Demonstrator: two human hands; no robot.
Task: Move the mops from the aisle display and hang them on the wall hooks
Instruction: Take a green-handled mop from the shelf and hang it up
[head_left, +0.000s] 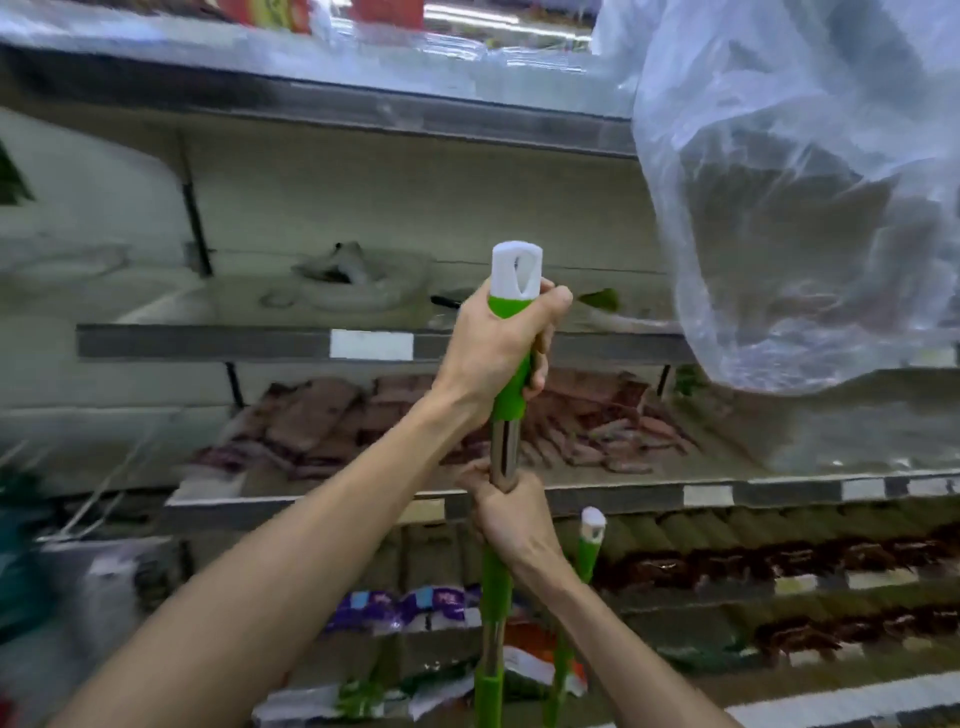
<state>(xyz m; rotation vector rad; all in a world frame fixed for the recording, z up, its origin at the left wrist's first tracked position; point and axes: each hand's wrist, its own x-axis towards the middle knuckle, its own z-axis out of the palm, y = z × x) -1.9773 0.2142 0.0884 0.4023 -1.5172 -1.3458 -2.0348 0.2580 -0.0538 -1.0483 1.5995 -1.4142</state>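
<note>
1. Head view: the left hand (493, 348) is wrapped tight around the green grip of the mop handle (506, 441), just under its white hanging cap (516, 273).
2. Head view: the right hand (511, 512) is clenched on the chrome shaft directly below the left, so both fists stack along one line.
3. The handle's long axis runs upright, cap end pointing up past the left hand, the head end out of sight below.
4. A second mop (589, 545) stands just right of the right hand, untouched.
5. No wall hook shows; the cap's slot is likely what must meet one, so the left hand, nearer the cap, would guide it.
</note>
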